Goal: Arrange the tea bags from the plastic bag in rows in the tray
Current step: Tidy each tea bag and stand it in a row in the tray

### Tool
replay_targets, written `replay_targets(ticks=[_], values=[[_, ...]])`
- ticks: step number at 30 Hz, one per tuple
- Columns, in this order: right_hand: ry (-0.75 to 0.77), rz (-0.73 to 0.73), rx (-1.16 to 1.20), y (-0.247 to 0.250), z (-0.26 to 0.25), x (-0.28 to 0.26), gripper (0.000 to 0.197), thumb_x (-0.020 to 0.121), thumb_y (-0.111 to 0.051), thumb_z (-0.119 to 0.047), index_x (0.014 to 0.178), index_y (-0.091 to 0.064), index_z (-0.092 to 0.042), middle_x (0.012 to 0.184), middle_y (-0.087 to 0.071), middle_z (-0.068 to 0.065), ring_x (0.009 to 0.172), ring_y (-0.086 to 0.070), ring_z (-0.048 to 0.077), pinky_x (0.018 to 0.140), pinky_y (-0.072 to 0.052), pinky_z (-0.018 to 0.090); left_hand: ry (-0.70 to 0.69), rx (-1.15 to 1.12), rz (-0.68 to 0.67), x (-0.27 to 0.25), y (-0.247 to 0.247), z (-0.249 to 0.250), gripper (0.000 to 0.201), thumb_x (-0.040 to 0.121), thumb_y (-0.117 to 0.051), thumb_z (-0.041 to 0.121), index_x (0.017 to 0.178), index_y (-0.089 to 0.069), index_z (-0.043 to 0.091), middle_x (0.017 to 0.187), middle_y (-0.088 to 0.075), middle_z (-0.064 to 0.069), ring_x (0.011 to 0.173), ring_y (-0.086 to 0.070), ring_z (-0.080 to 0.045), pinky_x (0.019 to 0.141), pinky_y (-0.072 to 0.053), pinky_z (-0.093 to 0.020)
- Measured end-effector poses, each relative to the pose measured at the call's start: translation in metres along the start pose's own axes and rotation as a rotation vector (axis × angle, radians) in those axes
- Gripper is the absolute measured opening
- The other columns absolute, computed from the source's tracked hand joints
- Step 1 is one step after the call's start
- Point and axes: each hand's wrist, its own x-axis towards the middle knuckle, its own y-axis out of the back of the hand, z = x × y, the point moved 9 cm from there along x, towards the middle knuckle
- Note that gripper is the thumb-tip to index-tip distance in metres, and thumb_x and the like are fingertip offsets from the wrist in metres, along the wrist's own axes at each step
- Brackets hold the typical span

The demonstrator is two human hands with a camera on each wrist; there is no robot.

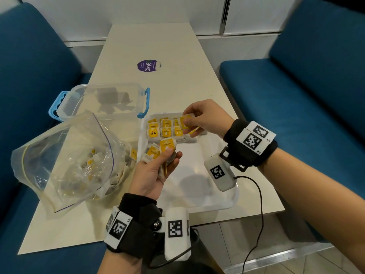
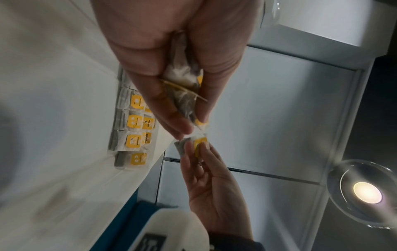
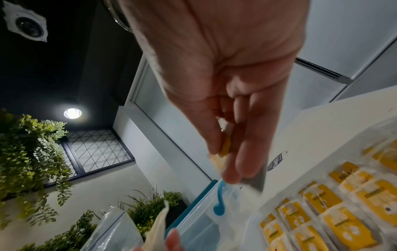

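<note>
A white tray (image 1: 199, 198) lies on the table in front of me. At its far end, several yellow-labelled tea bags (image 1: 165, 129) lie in rows (image 2: 135, 122) (image 3: 322, 212). My right hand (image 1: 199, 119) pinches one tea bag (image 1: 186, 120) (image 3: 225, 149) (image 2: 198, 144) above the right end of those rows. My left hand (image 1: 158, 171) holds a bunch of tea bags (image 1: 158, 149) (image 2: 182, 84) over the tray's left side. An open clear plastic bag (image 1: 65, 161) with more tea bags lies left of the tray.
A clear plastic box (image 1: 102, 101) with blue clips stands behind the bag. A purple round sticker (image 1: 149, 65) sits farther back on the cream table (image 1: 158, 40). Blue benches (image 1: 296, 95) flank the table on both sides.
</note>
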Motion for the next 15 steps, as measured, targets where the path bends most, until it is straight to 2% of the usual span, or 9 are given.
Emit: replay_targets(ticks=[3, 5, 8, 10, 13, 15], values=[[0.081, 0.084, -0.259, 0.013, -0.007, 0.001, 0.011, 0.086, -0.062, -0.010, 0.097, -0.064, -0.008, 0.089, -0.062, 0.004, 0.057, -0.057, 0.005, 0.043, -0.045, 0.008, 0.000, -0.020, 0.018, 0.001, 0.004, 0.000, 0.017, 0.081, -0.059, 0.001, 0.098, -0.061, 0.002, 0.070, -0.070, -0.004, 0.068, -0.071, -0.018, 0.054, -0.054, -0.018], [0.126, 0.129, -0.387, 0.022, -0.013, 0.003, 0.012, 0.085, -0.063, -0.013, 0.096, -0.066, -0.010, 0.089, -0.061, 0.001, 0.057, -0.050, 0.003, 0.041, -0.041, 0.006, -0.003, -0.028, 0.018, 0.001, 0.005, 0.001, 0.019, 0.079, -0.060, 0.002, 0.098, -0.060, 0.003, 0.070, -0.070, -0.004, 0.069, -0.071, -0.018, 0.054, -0.054, -0.018], [0.043, -0.007, -0.155, 0.020, -0.004, 0.002, 0.015, 0.088, -0.061, -0.009, 0.101, -0.061, -0.002, 0.079, -0.062, 0.006, 0.050, -0.056, 0.006, 0.042, -0.049, 0.016, -0.011, -0.030, 0.024, 0.000, 0.006, 0.000, 0.025, 0.080, -0.060, 0.002, 0.105, -0.059, 0.002, 0.072, -0.071, -0.004, 0.070, -0.071, -0.019, 0.054, -0.054, -0.019], [0.023, -0.038, -0.062, 0.022, -0.002, 0.000, 0.015, 0.089, -0.059, -0.008, 0.101, -0.057, 0.000, 0.074, -0.062, 0.009, 0.045, -0.057, 0.006, 0.042, -0.050, 0.020, -0.012, -0.032, 0.027, -0.001, 0.006, -0.001, 0.025, 0.081, -0.059, 0.001, 0.107, -0.058, 0.001, 0.071, -0.070, -0.005, 0.069, -0.071, -0.019, 0.054, -0.054, -0.019], [0.023, 0.046, -0.225, 0.035, 0.005, 0.004, 0.011, 0.092, -0.055, -0.010, 0.100, -0.052, -0.003, 0.082, -0.065, 0.018, 0.043, -0.057, 0.009, 0.038, -0.048, 0.019, -0.005, -0.035, 0.034, -0.002, 0.005, -0.002, 0.030, 0.081, -0.059, 0.002, 0.111, -0.057, 0.001, 0.073, -0.071, -0.005, 0.069, -0.071, -0.019, 0.054, -0.054, -0.019], [-0.008, 0.015, -0.248, 0.035, 0.013, 0.007, 0.012, 0.093, -0.054, -0.012, 0.101, -0.049, -0.004, 0.082, -0.065, 0.018, 0.039, -0.055, 0.009, 0.037, -0.047, 0.020, 0.000, -0.038, 0.035, -0.002, 0.005, -0.004, 0.030, 0.081, -0.060, 0.002, 0.111, -0.057, 0.001, 0.074, -0.071, -0.006, 0.069, -0.071, -0.019, 0.054, -0.054, -0.019]])
